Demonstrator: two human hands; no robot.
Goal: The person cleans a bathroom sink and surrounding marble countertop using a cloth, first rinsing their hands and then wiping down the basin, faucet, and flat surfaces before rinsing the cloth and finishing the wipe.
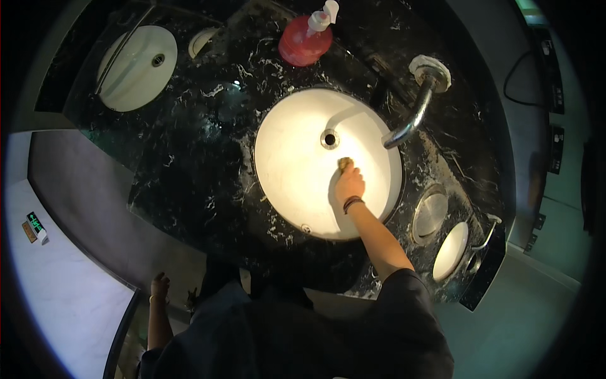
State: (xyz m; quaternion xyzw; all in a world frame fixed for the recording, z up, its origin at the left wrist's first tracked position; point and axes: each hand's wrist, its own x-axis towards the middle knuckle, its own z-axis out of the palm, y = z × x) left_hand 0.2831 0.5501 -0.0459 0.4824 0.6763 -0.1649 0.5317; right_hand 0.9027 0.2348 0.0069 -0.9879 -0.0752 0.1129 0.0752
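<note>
My right hand (351,184) reaches down into a round white washbasin (289,156), a dark bracelet at its wrist. Its fingers are closed on a small yellow-brown scrubbing pad (345,164), which lies against the lit bowl just below the drain hole (330,139). The pad is partly covered by the fingers, so its exact make is unclear. Off to the lower left, away from the counter, my left hand (160,285) hangs at my side with loosely bent fingers and nothing visible in it. A curved chrome spout (412,124) overhangs the basin's right rim.
A red soap bottle with a white pump (305,41) stands behind the basin on the black marbled counter (189,170). Another basin (142,66) is at the far left, a further one (450,251) at the right. A round metal lid (430,214) is set in the counter.
</note>
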